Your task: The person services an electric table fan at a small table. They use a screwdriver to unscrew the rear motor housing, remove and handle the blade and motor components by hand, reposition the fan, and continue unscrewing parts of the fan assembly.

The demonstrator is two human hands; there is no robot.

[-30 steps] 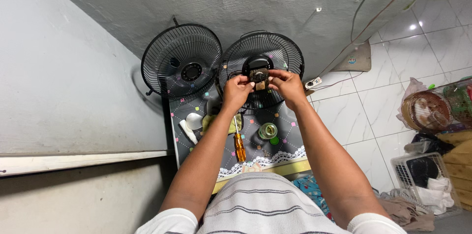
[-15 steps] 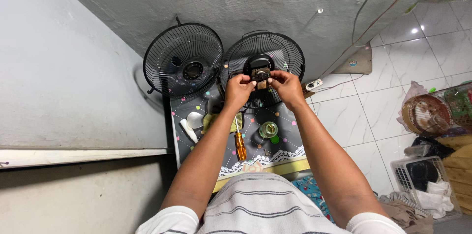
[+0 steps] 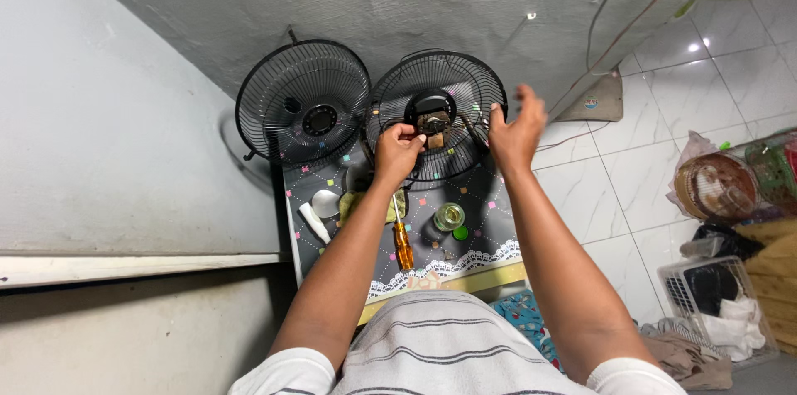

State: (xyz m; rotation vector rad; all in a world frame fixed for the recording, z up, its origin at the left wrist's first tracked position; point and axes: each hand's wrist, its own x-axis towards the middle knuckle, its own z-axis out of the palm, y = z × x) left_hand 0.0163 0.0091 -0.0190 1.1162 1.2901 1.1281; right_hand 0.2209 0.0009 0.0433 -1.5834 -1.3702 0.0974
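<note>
My left hand [image 3: 398,150] pinches at the fan motor [image 3: 432,123] in the middle of the rear fan guard [image 3: 437,113], fingers closed on its side. My right hand [image 3: 515,131] is just right of the motor, fingers spread, holding nothing. Below the motor lie an orange-handled screwdriver [image 3: 403,244] and a small glass jar [image 3: 449,217]. A second fan guard [image 3: 303,103] stands left of it.

fan motor [image 3: 433,123] partly hidden behind left hand [image 3: 397,152], basket [image 3: 721,305] cut off at the right edge
</note>
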